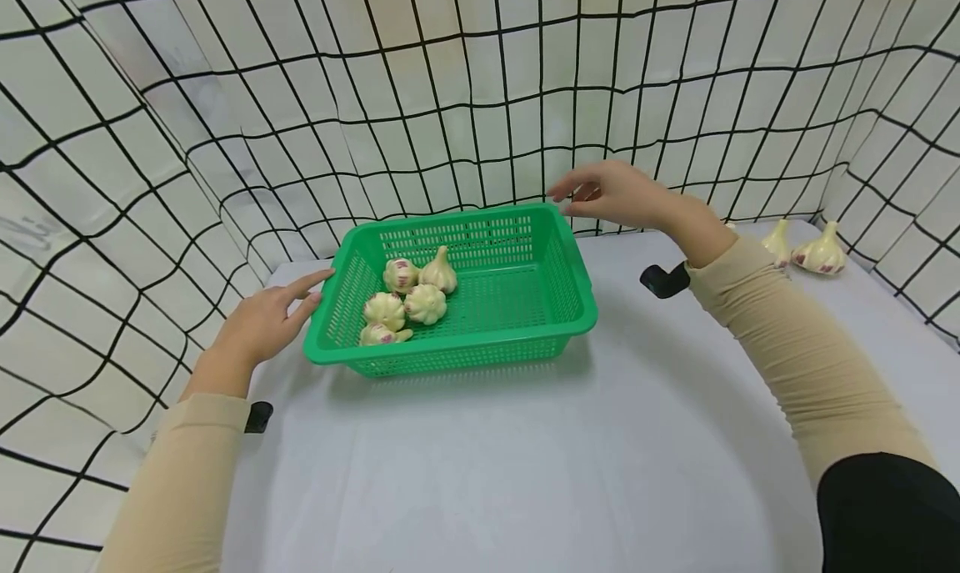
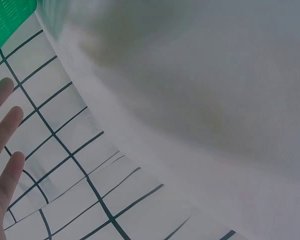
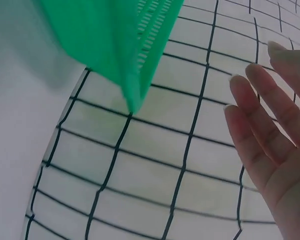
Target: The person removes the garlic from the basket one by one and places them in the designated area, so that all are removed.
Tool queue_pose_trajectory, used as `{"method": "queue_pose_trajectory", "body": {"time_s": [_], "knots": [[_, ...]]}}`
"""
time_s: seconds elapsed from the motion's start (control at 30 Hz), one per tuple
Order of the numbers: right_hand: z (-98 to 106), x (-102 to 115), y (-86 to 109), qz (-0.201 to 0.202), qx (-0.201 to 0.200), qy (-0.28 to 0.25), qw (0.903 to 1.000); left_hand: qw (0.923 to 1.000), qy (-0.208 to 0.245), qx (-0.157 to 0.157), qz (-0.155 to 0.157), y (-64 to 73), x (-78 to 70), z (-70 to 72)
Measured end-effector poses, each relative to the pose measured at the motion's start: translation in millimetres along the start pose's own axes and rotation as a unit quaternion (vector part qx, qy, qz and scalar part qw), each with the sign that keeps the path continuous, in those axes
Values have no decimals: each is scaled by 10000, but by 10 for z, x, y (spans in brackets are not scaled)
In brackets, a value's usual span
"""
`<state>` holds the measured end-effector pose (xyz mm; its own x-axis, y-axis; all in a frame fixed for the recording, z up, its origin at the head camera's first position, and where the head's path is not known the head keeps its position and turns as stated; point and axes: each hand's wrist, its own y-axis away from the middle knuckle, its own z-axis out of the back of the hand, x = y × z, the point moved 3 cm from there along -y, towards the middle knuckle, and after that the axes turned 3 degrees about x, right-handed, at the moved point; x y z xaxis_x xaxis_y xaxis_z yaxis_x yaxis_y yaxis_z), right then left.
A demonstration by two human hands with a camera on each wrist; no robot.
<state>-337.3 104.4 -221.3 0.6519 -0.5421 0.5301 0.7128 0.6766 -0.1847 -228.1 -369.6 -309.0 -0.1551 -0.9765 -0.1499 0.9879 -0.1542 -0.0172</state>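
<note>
A green plastic basket (image 1: 487,339) stands on the white table, with several garlic bulbs (image 1: 426,304) gathered in its left half. My left hand (image 1: 258,323) is at the basket's left rim, fingers extended toward it; in the head view the fingertips meet the rim. My right hand (image 1: 618,193) is by the back right corner, its fingers slightly bent and holding nothing. In the right wrist view this right hand (image 3: 275,135) shows spread, relaxed fingers, apart from the basket's corner (image 3: 132,75). The left wrist view shows fingers (image 2: 7,130) of the left hand, loosely spread.
More garlic bulbs (image 1: 821,252) lie at the far right of the table (image 1: 525,473), partly behind the right forearm. White walls with a black grid (image 1: 480,89) enclose the back and both sides.
</note>
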Motion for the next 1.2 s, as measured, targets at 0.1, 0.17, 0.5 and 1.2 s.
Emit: {"method": "queue_pose_trajectory", "body": {"time_s": [0.1,0.17,0.5,1.2], "knots": [[-38,106,-155,181,-118,99,9997,10000,-7,13,19,5,5,-5],[-68,177,-250,292,-197,139,9993,10000,3,-1,26,7,0,-9],[-324,381,-677,647,-162,574,9961,10000,-31,-23,18,13,-5,1],[-1084,733,-1243,981,979,935,9859,9999,2,-108,-121,9,3,4]]}}
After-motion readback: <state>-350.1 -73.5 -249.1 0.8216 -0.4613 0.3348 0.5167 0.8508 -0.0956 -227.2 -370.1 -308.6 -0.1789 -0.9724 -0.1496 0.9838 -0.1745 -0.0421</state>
